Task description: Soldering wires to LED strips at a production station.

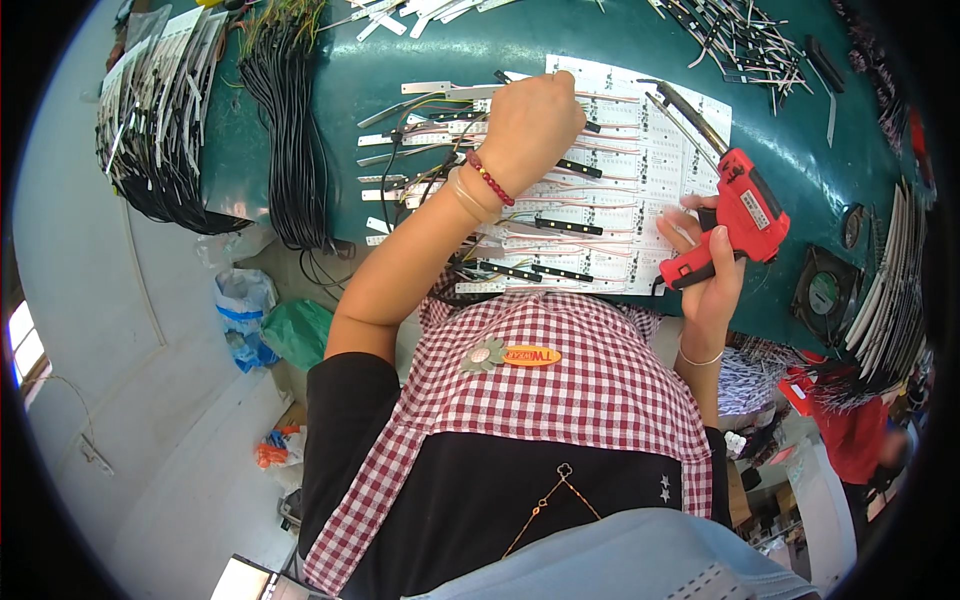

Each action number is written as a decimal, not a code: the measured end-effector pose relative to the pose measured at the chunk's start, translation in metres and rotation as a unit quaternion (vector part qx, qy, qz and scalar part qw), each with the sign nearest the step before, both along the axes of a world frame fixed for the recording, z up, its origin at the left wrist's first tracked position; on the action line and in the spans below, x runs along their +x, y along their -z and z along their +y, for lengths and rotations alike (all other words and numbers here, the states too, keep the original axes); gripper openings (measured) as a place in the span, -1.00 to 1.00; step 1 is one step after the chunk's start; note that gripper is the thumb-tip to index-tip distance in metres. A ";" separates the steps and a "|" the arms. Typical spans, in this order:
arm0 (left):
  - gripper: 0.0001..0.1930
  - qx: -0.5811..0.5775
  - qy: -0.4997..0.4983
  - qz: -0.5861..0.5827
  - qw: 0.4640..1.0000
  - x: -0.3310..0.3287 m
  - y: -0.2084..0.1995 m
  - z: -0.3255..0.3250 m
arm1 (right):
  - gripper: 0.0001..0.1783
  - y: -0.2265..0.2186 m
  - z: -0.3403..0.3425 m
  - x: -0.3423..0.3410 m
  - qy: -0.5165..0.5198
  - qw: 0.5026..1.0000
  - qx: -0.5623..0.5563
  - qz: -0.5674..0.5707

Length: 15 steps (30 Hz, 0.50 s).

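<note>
My right hand (712, 275) is wrapped round the handle of a red and black soldering gun (752, 205), whose long barrel points up and away to the left. Over the far part of a row of white circuit boards (610, 215), my left hand (535, 118) is closed with its fingers curled down; whatever they grip is hidden beneath the hand. Small black LED strips (568, 227) and thin red and white wires lie across the boards. Black cables and narrow white strips (385, 180) stick out on the boards' left side.
A thick bundle of black cables (285, 130) hangs over the table's left edge, beside a stack of wired white strips (165, 120). More loose strips (725, 45) lie at the far right. A small black fan (825, 290) and a sheaf of pale wires (890, 280) are at the right edge.
</note>
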<state>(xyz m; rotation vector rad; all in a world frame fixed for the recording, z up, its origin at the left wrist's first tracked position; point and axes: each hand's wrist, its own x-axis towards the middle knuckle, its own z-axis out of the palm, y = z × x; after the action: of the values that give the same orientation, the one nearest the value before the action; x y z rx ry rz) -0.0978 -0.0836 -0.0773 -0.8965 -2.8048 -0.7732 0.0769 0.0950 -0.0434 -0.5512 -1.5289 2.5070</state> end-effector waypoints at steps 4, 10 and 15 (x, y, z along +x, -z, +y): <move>-0.85 0.013 0.009 -0.008 1.000 -0.001 0.009 -0.001 | -0.56 0.017 0.004 0.012 -0.007 0.998 -0.051 0.035; -0.86 -0.020 -0.018 -0.044 0.999 0.008 0.005 -0.002 | -0.62 0.023 0.002 0.016 -0.018 0.993 -0.105 0.047; -0.71 0.047 -0.147 0.058 0.986 -0.035 -0.026 -0.051 | -0.59 0.023 0.002 0.020 0.018 0.993 -0.099 0.056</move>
<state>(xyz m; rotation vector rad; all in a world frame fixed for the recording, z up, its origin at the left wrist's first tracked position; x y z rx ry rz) -0.1324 -0.1350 -0.0513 -0.4808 -2.6845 -0.7729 0.0968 0.0970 -0.0666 -0.4495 -1.2304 2.6293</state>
